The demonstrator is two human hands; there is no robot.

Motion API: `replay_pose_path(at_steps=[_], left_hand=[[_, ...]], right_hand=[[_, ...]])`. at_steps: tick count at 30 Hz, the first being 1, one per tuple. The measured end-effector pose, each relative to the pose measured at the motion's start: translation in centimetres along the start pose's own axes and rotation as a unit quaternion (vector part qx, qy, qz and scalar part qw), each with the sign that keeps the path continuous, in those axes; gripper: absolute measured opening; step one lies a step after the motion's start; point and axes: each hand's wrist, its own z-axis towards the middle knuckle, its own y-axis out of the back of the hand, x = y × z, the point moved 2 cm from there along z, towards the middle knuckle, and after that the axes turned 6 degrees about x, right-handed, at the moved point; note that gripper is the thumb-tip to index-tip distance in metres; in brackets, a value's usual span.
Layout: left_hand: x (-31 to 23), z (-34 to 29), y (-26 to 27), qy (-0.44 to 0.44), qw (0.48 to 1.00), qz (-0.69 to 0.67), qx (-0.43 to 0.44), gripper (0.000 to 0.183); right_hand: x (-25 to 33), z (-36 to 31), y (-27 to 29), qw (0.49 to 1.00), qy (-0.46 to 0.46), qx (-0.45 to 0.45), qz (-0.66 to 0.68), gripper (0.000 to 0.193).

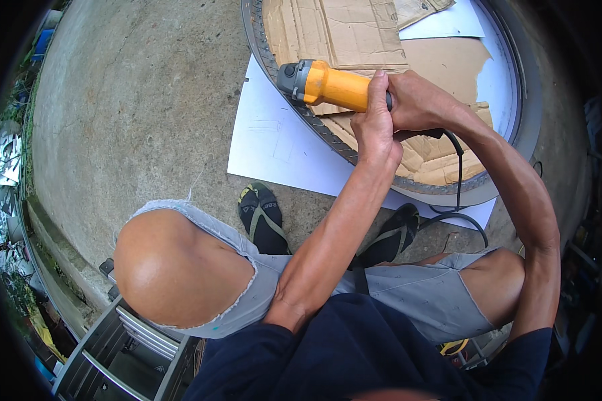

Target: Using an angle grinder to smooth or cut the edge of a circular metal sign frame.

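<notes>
A yellow angle grinder (339, 89) with a grey head points left over the near-left edge of a large round ring (294, 103) with a dark, notched rim. My left hand (377, 127) is closed round the rear of its body, thumb up along the side. Close against it, my right hand (418, 100) wraps the back end, which the fingers mostly hide. A black cord (460, 164) hangs from the tool and curls down near my foot. Whether a disc is fitted under the head cannot be seen, nor whether it touches the rim.
Creased brown cardboard (354, 33) covers much of the ring's inside. A white sheet (261, 137) lies beneath it on the concrete floor (140, 100). My sandalled feet (261, 214) are near the ring. A metal frame (130, 347) stands at lower left, with plants beyond the floor's edge.
</notes>
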Motion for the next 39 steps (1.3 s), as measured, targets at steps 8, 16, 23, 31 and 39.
replay_pose_path(at_steps=[8, 16, 23, 31, 39], left_hand=[[-0.1, -0.2, -0.5, 0.010, 1.000, 0.004, 0.004, 0.066], [-0.6, 1.2, -0.8, 0.025, 0.997, 0.053, 0.054, 0.074], [-0.6, 0.1, -0.6, 0.001, 0.998, 0.057, 0.038, 0.067], [-0.8, 0.8, 0.1, -0.005, 0.998, 0.053, 0.015, 0.065], [-0.7, 1.5, 0.6, 0.008, 0.998, 0.056, 0.008, 0.063]], right_hand=[[-0.1, 0.0, 0.4, 1.000, -0.003, -0.011, -0.014, 0.044], [-1.1, -0.1, 0.8, 0.999, -0.013, -0.051, 0.012, 0.041], [-1.1, 0.5, 0.2, 1.000, -0.006, -0.021, 0.017, 0.040], [-1.0, 1.4, -0.3, 0.999, -0.001, -0.026, 0.043, 0.041], [-1.2, 1.7, -0.6, 0.997, 0.016, -0.039, 0.069, 0.041]])
